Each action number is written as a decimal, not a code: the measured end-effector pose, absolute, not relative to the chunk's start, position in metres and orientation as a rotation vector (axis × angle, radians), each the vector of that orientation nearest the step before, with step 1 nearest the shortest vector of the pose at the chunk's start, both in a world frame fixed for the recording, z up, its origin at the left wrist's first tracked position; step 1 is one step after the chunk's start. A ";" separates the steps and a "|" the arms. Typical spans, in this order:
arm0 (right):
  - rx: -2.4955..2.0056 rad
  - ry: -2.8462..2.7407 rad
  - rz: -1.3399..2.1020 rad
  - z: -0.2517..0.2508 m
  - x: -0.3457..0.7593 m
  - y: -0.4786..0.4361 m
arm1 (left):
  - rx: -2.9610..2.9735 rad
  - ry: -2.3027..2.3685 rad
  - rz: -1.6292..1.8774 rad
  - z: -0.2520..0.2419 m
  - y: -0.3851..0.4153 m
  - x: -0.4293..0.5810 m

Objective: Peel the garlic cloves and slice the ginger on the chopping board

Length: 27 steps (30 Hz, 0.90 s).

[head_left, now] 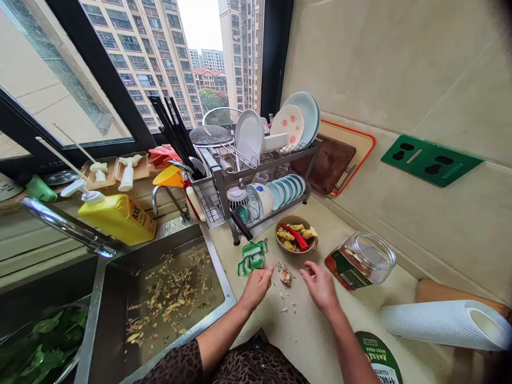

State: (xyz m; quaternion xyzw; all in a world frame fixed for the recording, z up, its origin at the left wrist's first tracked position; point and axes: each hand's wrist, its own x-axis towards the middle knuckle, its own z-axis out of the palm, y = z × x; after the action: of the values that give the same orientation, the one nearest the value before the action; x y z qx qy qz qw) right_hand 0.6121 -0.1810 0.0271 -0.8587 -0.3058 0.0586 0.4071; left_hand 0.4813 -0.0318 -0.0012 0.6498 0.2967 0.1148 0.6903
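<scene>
My left hand (256, 288) is closed above the counter, thumb pressed against the curled fingers; whatever it pinches, if anything, is hidden. Across from it, my right hand (321, 288) has its thumb and forefinger a little apart, with nothing visible between them. Between the hands, touching neither, unpeeled garlic (286, 277) lies among papery scraps of skin. Just beyond is a brown basket (279, 246) holding a red chilli (298, 238) and yellowish pieces that look like ginger. A green and white cloth (253, 257) lies behind my left hand.
At left, a sink (231, 301) holds murky water with floating scraps; leafy greens (48, 338) sit in the other basin. A dish rack (224, 205) stands behind. To the right are an open jar (362, 261), a paper towel roll (436, 322) and a green round lid (378, 357).
</scene>
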 end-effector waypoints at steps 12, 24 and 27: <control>-1.788 -0.643 0.591 -0.007 0.592 -0.147 | 1.333 0.526 0.264 -0.009 -0.031 0.476; -1.840 -0.803 0.249 0.031 0.547 -0.143 | 1.694 0.501 0.426 0.019 -0.052 0.488; -1.805 -0.718 0.277 0.019 0.545 -0.141 | 1.524 0.521 0.283 0.015 -0.052 0.490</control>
State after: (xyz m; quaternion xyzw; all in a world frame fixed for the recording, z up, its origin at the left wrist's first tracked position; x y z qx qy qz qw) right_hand 0.5455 -0.1406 0.0185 -0.7644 -0.3040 0.1172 0.5563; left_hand 0.4905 -0.0518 0.0145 0.6799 0.2323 0.1263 0.6840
